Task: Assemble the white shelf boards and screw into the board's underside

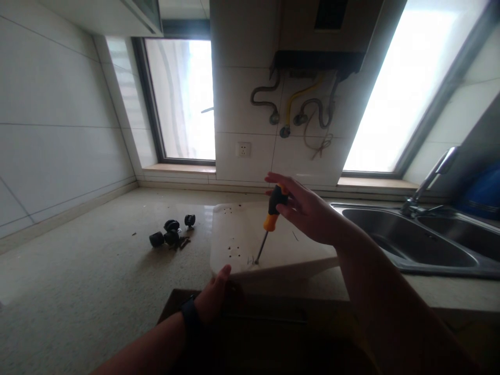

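Note:
A white panel [242, 221] with rounded corners, small holes and pencil-like marks lies on the counter. My right hand [304, 205] is closed round the black-and-orange handle of a screwdriver [269, 221], its fingers reaching past the handle. The screwdriver leans, and its tip meets a small screw-like spot [256, 262] close to the panel's near edge. At the panel's near left corner, my left hand [216, 291] grips the edge, thumb on top and the other fingers hidden in shadow below. Left of the panel lie several black caster wheels [171, 238] with some screws [184, 242].
The speckled counter [97, 271] runs along the tiled wall. At the right is a steel double sink [414, 239] with a tap [433, 177]. A water heater [324, 36] with hoses hangs above, and a wall socket [244, 150] sits behind the panel.

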Available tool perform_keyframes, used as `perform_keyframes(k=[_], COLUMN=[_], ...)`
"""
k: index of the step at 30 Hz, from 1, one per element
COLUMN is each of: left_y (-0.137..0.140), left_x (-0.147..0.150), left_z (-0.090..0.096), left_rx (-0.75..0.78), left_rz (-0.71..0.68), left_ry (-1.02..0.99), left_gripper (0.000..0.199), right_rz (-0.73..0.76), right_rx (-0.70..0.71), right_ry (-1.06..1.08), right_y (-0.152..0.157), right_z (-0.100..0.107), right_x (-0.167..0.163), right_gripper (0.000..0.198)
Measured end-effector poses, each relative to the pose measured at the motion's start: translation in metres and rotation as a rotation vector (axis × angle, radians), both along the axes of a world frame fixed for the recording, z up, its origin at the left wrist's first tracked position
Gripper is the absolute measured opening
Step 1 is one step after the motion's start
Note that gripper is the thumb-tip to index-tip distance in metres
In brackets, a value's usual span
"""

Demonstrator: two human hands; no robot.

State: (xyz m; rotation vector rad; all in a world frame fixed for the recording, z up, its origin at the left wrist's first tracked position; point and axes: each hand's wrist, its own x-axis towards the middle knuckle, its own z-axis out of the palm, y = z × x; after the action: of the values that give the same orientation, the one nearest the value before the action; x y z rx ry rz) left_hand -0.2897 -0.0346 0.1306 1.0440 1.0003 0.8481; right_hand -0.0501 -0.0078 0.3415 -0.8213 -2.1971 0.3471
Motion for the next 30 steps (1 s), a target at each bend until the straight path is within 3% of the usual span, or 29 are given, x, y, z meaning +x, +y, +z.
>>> perform_keyframes(k=[2, 8, 15, 30], left_y=[-0.001, 0.002, 0.005, 0.006], left_x=[0.000, -0.002, -0.001, 0.000], left_z=[0.000, -0.003, -0.003, -0.005], left_rx=[0.000, 0.060, 0.149, 0.152], left_rz=[-0.009, -0.018, -0.039, -0.002], left_ry=[0.000, 0.011, 0.042, 0.015], left_gripper=[0.096, 0.095, 0.057, 0.051], right_rz=[0.002, -0.202, -0.256, -0.272], right_rx=[-0.015, 0.178, 0.167, 0.192], right_ry=[0.017, -0.036, -0.064, -0.047], right_y=[0.001, 0.002, 0.003, -0.001], right_z=[0.000, 0.003, -0.002, -0.006], right_x=[0.000, -0.002, 0.002, 0.005], right_gripper=[0.059, 0.047, 0.053, 0.057])
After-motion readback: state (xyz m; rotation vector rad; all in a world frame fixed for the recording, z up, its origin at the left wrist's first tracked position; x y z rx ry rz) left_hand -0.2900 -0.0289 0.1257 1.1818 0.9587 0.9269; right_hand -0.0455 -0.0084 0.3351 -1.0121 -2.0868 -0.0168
